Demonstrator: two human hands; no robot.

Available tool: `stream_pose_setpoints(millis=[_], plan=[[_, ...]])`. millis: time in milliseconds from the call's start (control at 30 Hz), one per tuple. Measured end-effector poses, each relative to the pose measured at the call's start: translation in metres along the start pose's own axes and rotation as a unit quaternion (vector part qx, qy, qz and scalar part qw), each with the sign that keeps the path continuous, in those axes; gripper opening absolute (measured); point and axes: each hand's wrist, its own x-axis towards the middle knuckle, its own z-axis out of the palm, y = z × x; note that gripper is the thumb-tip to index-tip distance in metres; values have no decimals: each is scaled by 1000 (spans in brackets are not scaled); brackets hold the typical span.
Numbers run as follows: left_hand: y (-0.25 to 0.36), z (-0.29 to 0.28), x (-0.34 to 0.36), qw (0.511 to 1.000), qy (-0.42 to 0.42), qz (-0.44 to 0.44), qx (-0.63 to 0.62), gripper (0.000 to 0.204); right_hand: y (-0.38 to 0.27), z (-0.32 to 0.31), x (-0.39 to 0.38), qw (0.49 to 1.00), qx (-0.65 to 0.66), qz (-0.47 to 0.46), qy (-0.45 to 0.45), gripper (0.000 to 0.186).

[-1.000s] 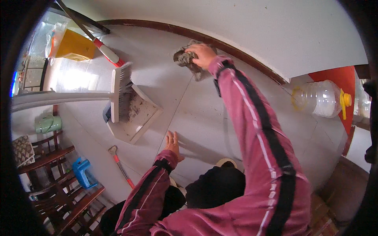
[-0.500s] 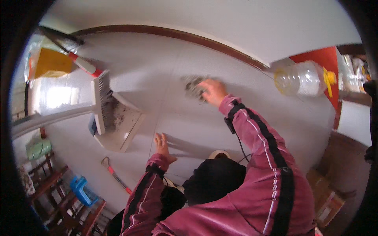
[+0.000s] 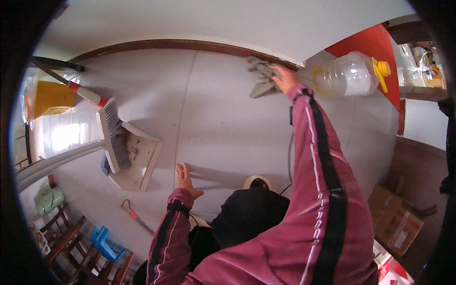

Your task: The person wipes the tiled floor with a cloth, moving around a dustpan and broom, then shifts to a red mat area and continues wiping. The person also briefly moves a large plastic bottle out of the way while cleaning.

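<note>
My right hand grips a crumpled grey cloth on the light tiled floor, close to the dark red skirting and left of a large clear plastic bottle with a yellow cap and handle. My left hand has its fingers spread, low by the floor with nothing in it; whether it touches the tiles I cannot tell. To its left, a grey and white broom head rests on a white dustpan that holds dark debris.
At left are a red-gripped pole, a yellow container, a green pail, dark wooden chairs, a blue plastic item and a small tool. At right are a red panel, a shelf and cardboard boxes.
My view has shifted, with the scene sliding left and the wall showing more. My right hand and the cloth have moved rightward along the skirting toward the bottle. My left hand stays open.
</note>
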Motion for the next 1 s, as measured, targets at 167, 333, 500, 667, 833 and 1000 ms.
stream_pose_setpoints(millis=[167,333,500,667,833,1000], plan=[[5,5,1,1000,-7,-21,-21,143,-26,16,-50,986,-80,144,-7,39],[3,6,3,1000,-6,-20,-4,145,-99,57,-58,988,-23,-58,-142,38],[3,3,2,1000,-10,-25,8,144,-54,-15,-81,997,36,57,47,41],[13,3,0,999,-1,-36,1,140,-22,-33,-50,900,-134,404,99,35],[18,4,2,998,6,-47,44,138,-94,49,17,949,-151,278,8,25],[14,-1,-1,999,-13,-42,4,137,-122,70,24,989,-132,-19,-69,35]])
